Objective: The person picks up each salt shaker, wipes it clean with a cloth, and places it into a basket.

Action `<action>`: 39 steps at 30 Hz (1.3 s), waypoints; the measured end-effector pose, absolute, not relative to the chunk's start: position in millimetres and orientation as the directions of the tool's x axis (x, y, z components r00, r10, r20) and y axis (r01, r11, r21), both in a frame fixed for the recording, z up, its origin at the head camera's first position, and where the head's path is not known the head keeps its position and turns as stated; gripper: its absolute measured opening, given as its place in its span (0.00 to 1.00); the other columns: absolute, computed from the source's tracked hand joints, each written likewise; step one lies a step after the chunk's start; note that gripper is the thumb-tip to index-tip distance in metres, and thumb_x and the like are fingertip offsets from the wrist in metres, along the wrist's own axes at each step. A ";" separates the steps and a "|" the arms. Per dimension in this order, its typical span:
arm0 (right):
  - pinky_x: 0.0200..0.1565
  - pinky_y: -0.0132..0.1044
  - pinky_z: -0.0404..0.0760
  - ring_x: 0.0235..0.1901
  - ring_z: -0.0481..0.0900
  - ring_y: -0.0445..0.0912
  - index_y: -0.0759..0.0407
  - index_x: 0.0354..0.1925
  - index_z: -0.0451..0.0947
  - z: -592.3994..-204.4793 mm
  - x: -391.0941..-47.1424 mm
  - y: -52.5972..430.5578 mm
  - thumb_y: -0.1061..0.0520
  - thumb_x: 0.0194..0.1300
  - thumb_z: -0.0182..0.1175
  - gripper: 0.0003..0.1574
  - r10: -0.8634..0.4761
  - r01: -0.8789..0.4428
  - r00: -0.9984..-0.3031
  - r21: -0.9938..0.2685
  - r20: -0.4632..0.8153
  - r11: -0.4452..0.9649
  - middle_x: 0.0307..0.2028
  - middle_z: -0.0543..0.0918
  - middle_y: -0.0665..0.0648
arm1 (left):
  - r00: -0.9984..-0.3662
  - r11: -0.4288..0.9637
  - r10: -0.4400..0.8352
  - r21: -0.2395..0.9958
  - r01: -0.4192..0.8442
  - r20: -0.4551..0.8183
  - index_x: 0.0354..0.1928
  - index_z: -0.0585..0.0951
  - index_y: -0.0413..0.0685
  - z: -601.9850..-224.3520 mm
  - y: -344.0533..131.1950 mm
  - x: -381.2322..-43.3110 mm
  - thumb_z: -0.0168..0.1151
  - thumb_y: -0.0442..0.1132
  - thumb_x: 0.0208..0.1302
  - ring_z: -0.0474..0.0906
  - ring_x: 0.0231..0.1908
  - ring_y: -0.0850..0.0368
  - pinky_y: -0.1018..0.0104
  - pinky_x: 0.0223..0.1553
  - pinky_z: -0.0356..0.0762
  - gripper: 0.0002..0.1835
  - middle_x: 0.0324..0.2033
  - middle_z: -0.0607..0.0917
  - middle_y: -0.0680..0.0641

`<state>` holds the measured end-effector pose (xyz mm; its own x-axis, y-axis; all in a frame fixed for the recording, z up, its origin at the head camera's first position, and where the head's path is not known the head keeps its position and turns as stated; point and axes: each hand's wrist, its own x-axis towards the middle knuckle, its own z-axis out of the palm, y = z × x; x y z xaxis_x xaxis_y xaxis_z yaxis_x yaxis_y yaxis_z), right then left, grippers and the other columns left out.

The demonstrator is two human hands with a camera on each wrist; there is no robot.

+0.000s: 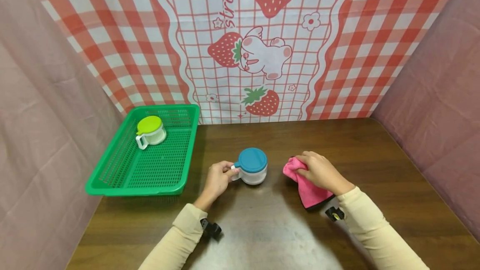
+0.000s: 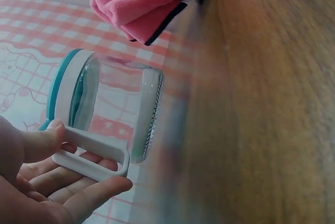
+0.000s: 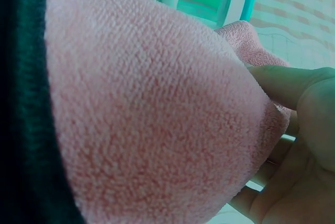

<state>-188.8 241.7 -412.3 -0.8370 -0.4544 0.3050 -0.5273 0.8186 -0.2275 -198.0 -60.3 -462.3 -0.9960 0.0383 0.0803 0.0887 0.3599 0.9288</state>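
My left hand grips the white handle of a clear glass jar with a blue lid. In the left wrist view the jar's patterned base shows, and the thumb presses the handle's top near the lid. To the right of the jar, my right hand pinches a pink cloth with a dark edge. The cloth hangs down from the fingers and fills most of the right wrist view, where the thumb lies over it. Jar and cloth are apart in the head view.
On the left of the wooden table stands a green plastic basket. Inside it, near the back left, is a similar jar with a lime-green lid and a white handle. A red checked cloth backdrop rises behind the table; pink curtains flank both sides.
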 end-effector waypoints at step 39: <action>0.40 0.50 0.78 0.34 0.80 0.52 0.62 0.43 0.84 -411.3 -187.8 249.7 0.59 0.56 0.69 0.15 -0.444 -0.498 -0.863 -0.249 0.243 0.831 0.30 0.81 0.53 | -0.999 0.341 -0.034 0.940 0.024 0.038 0.41 0.83 0.29 -405.1 -89.1 -200.3 0.67 0.32 0.60 0.83 0.30 0.56 0.66 0.29 0.83 0.12 0.33 0.87 0.34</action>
